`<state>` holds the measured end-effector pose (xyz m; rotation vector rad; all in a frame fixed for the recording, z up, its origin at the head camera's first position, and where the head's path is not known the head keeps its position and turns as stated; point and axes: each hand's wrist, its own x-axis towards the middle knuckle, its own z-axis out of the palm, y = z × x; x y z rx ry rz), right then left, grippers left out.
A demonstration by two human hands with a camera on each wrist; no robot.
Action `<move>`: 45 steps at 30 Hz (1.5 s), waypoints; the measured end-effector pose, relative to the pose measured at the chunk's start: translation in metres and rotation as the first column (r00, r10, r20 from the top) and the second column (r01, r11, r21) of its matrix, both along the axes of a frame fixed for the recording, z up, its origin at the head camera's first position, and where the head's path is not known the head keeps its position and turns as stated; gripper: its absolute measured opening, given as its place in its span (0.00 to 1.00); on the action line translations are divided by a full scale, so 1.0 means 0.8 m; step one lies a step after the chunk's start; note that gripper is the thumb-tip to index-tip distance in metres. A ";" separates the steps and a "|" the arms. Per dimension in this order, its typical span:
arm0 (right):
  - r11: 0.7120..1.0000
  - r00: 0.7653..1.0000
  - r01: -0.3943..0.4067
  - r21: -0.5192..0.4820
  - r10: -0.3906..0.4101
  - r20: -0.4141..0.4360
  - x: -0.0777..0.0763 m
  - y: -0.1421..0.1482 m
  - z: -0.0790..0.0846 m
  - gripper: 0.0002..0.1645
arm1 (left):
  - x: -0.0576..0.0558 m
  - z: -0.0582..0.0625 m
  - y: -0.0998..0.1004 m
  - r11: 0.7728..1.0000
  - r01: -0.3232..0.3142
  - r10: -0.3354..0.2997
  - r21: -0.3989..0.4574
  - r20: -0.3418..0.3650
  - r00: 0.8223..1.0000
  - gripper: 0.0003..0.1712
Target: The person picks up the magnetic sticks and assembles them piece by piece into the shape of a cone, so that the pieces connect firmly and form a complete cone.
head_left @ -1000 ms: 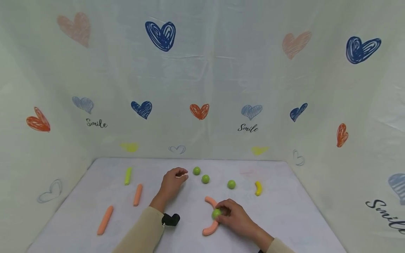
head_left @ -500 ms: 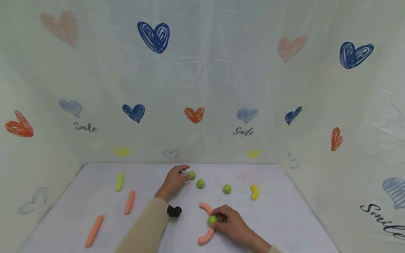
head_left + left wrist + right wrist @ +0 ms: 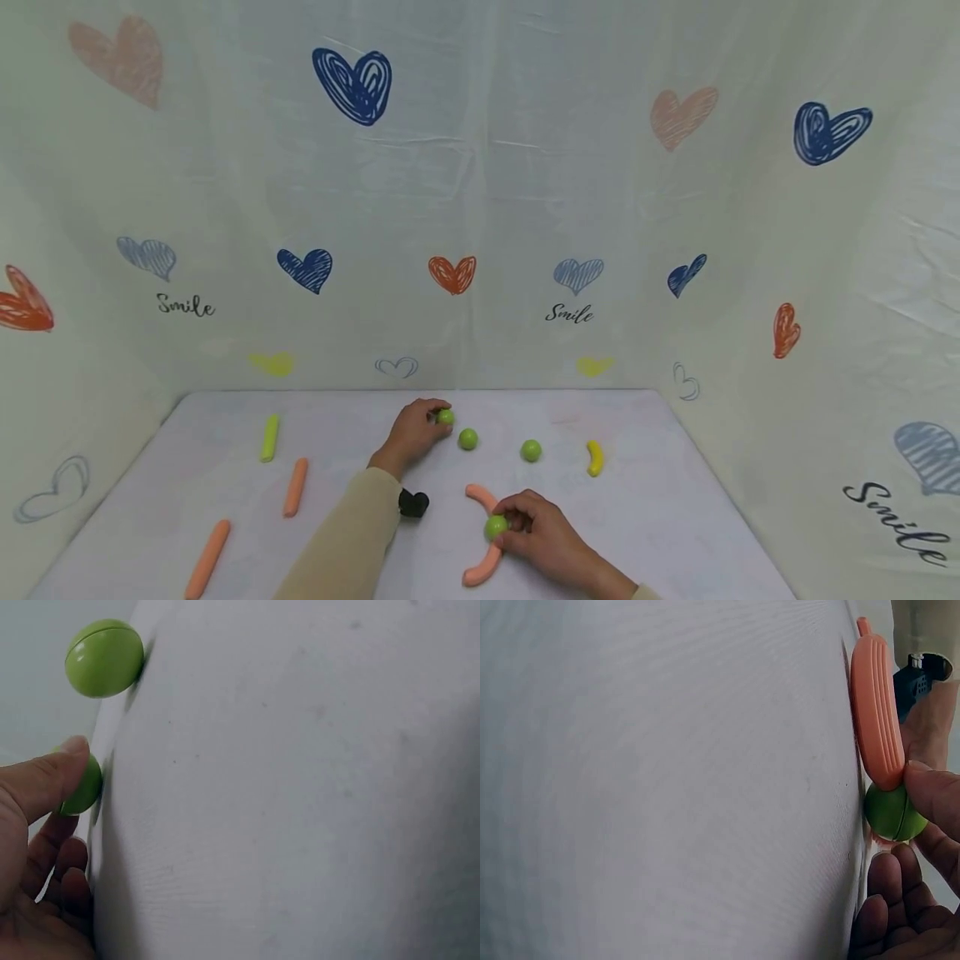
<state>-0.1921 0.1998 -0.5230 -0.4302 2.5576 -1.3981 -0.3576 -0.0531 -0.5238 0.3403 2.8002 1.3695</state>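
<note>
My right hand (image 3: 542, 533) is pinching one green ball (image 3: 496, 528), my left hand (image 3: 414, 432) another green ball (image 3: 446, 417).

Narrowly parted, thumb and fingers are gripping each; two curved salmon-pink sticks (image 3: 482, 569) are converging at the right hand's ball, while a third green ball (image 3: 468, 439) is lying just right of my left hand. I am seemingly securing the left ball; the next move is probably calling for lifting it, right hand steady.

Four green balls (image 3: 468, 439). Two curved orange pieces (image 3: 482, 570). Two straight orange sticks (image 3: 296, 488). One yellow-green stick (image 3: 270, 438). One yellow curved piece (image 3: 595, 458). Printed hearts (image 3: 452, 277) on backdrop (image 3: 517, 208), seventeen: four dark blue, three striped light blue, three red-orange, three thin outlined, two pale pink, two yellow. Word "Smile" (image 3: 570, 314) printed three times.
</note>
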 end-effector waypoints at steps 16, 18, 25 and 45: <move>1.000 1.000 0.000 0.014 0.001 -0.030 0.001 0.003 -0.002 0.17 | 0.067 0.011 -0.019 0.991 -0.060 0.052 0.119 0.070 0.996 0.20; 1.000 1.000 0.001 0.012 -0.001 -0.029 0.000 0.004 -0.002 0.16 | 0.083 0.009 -0.015 0.993 -0.042 0.035 0.111 0.063 0.997 0.19; 1.000 0.999 0.001 0.017 0.000 -0.048 -0.001 0.006 -0.002 0.17 | 0.121 -0.002 -0.005 0.998 0.003 -0.005 0.061 0.033 0.999 0.19; 0.999 0.999 0.002 0.036 -0.001 -0.043 0.000 0.004 -0.002 0.17 | 0.146 -0.009 0.004 0.997 0.067 -0.068 -0.030 -0.036 0.997 0.17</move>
